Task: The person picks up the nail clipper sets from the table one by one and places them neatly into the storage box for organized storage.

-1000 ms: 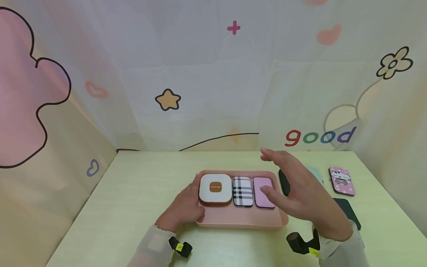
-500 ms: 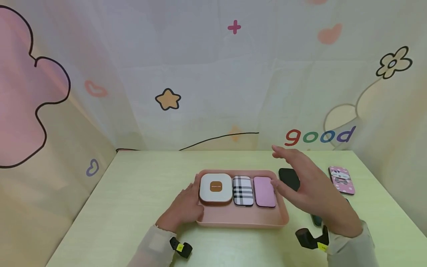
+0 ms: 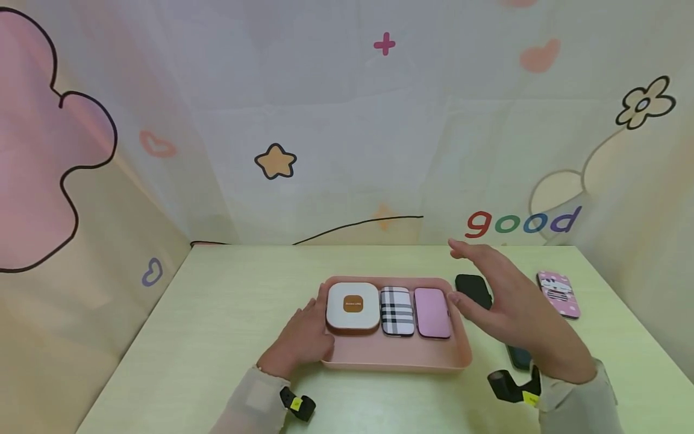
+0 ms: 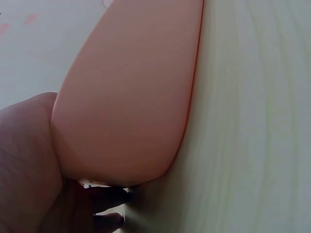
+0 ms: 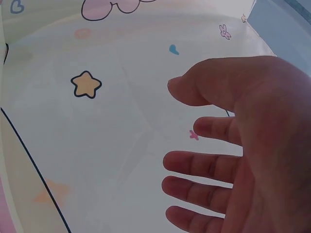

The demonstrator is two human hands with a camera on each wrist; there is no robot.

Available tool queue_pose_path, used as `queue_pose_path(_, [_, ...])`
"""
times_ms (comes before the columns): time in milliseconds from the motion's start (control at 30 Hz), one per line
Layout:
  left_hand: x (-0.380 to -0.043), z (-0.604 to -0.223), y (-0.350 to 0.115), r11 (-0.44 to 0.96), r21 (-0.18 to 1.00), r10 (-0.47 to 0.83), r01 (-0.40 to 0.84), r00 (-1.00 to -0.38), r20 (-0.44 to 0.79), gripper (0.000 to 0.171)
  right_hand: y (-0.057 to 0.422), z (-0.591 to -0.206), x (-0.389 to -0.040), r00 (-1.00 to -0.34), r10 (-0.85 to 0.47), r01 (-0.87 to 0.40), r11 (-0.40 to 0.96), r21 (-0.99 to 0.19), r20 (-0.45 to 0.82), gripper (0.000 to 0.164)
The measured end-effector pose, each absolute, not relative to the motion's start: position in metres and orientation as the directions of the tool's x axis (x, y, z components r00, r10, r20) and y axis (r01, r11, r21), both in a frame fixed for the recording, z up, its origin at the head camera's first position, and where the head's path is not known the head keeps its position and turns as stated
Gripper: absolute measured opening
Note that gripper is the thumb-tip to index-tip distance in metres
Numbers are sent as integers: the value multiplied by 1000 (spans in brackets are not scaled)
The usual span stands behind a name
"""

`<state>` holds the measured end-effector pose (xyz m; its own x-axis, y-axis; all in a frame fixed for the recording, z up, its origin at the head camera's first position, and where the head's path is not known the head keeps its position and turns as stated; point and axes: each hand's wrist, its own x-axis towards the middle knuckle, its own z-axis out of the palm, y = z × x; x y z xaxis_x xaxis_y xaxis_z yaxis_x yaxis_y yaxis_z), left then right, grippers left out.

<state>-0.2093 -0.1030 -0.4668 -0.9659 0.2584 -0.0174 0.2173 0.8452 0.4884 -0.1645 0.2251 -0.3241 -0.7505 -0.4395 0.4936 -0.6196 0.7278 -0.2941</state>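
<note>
A shallow pink tray (image 3: 396, 355) lies on the table. My left hand (image 3: 300, 337) grips its left end, the thumb at the rim near the front corner and the fingers along the outer side. In the left wrist view the tray's outer wall (image 4: 126, 97) fills the middle. Inside the tray, side by side, lie a white rounded-square box (image 3: 352, 325) with a brown label, a black-and-white plaid phone-shaped item (image 3: 397, 311) and a plain pink phone-shaped item (image 3: 432, 313). My right hand (image 3: 515, 307) is raised beyond the tray's right end, fingers spread, holding nothing; the right wrist view shows its palm (image 5: 272, 145) bare.
Right of the tray lie a black phone-shaped item (image 3: 473, 290), a pink one with a cartoon print (image 3: 558, 294) and a dark one (image 3: 518, 358), partly hidden by my right hand. A printed curtain (image 3: 336, 120) stands behind the pale table (image 3: 233, 301).
My right hand has moved rightward, away from above the plain pink item, uncovering it and the black item. My left hand stays on the tray, which has hardly moved.
</note>
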Motion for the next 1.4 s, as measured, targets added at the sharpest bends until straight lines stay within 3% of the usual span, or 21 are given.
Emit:
queue_pose_path(433, [-210, -468, -102, 852, 473, 256, 226, -967, 0, 93, 239, -352, -179, -774, -465, -599, 757, -260, 430, 68])
queue_pose_path(867, [-209, -470, -104, 846, 487, 255, 218, -967, -9, 96, 282, -381, -187, -823, -471, -545, 813, -207, 317, 62])
queue_pose_path(1133, [-209, -471, -103, 852, 482, 244, 206, -970, -17, 94, 319, -400, -182, -906, -401, -420, 890, -178, 135, 81])
queue_pose_path(1400, [-207, -467, -102, 859, 474, 234, 191, -972, -34, 93, 351, -413, -178, -924, -383, -379, 907, -186, 14, 101])
